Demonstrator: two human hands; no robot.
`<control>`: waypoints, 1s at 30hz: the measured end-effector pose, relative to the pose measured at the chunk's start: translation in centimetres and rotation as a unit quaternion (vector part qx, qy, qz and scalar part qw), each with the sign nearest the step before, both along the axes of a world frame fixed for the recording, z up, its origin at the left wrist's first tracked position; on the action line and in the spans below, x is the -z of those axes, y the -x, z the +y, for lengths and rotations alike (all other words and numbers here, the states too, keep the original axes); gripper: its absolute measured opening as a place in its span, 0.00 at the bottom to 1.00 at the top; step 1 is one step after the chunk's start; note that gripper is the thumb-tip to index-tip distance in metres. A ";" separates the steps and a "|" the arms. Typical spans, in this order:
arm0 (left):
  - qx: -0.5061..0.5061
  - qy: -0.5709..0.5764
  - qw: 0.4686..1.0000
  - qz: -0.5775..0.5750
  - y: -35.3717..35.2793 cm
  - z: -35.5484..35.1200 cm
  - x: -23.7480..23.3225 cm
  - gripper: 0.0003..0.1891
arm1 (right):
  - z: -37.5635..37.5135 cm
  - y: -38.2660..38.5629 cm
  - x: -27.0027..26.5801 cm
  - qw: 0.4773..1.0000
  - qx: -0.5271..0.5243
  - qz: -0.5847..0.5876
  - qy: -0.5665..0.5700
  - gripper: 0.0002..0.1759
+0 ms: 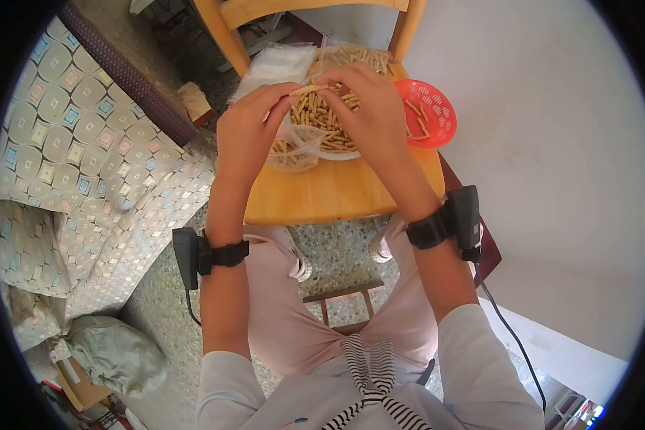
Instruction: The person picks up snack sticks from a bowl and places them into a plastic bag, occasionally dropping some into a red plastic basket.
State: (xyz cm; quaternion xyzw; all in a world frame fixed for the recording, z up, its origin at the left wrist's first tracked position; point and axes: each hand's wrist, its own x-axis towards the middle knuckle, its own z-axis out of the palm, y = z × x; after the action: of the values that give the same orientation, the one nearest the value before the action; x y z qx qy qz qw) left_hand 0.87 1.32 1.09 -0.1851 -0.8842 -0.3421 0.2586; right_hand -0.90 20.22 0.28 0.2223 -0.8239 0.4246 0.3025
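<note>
My left hand (249,123) and my right hand (371,104) meet above a heap of short tan-brown sticks (314,115). Between their fingertips they pinch a paler tan stick (309,89), one hand at each end. The heap lies in a white dish (339,155), mostly covered by its load. In front of the dish, below my left hand, sits a clear plastic bag (297,154) with some sticks inside. To the right of my right hand, a red perforated basket (441,118) holds a few thin sticks.
A wooden chair (322,201) bears all these things on its seat. Behind the heap lie flat clear bags (283,63) and another bag of sticks (358,56). Patterned fabric (86,172) covers furniture at left; a pale wall (552,143) stands at right.
</note>
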 end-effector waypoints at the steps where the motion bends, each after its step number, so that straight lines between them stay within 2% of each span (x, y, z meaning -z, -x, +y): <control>1: 0.002 -0.004 1.000 -0.006 -0.1 0.1 -0.2 0.10 | 0.2 -0.1 -0.3 1.000 -0.026 0.011 0.004 0.08; 3: 0.006 -0.007 1.000 -0.012 -0.2 0.2 -0.3 0.09 | 0.4 -0.4 -0.8 0.998 -0.051 0.022 0.009 0.10; 5: 0.022 -0.004 0.999 -0.037 -0.3 0.5 -0.2 0.08 | 0.3 -0.8 -1.2 0.991 -0.121 -0.023 0.048 0.08; 6: 0.023 -0.004 0.999 -0.038 -0.2 0.7 0.1 0.08 | 0.3 -0.8 -1.2 0.991 -0.120 -0.024 0.048 0.08; 8: 0.025 0.014 0.999 -0.031 0.2 0.8 1.0 0.09 | 0.2 -0.8 -1.3 0.991 -0.120 0.052 0.012 0.07; 14: 0.019 0.010 0.999 -0.031 0.4 1.2 1.1 0.10 | -0.3 -0.3 -0.3 0.987 -0.141 0.070 0.019 0.07; 21: 0.037 -0.013 0.999 -0.023 0.2 0.8 -0.3 0.10 | -0.3 -1.2 -0.8 0.996 -0.070 0.014 0.050 0.07; 23: 0.036 -0.075 0.996 -0.035 0.0 0.9 -0.9 0.10 | 0.1 -1.1 -0.7 0.997 -0.034 0.001 0.063 0.07; 30: 0.100 -0.122 0.987 -0.006 -0.3 1.5 -0.7 0.10 | 0.4 -1.4 -0.1 0.994 -0.054 -0.081 0.049 0.09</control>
State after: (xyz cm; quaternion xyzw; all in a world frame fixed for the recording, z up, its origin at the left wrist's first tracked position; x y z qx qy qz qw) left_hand 1.18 2.87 1.75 -0.2373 -0.8144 -0.4728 0.2384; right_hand 0.49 20.65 0.39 0.2165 -0.8106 0.4967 0.2220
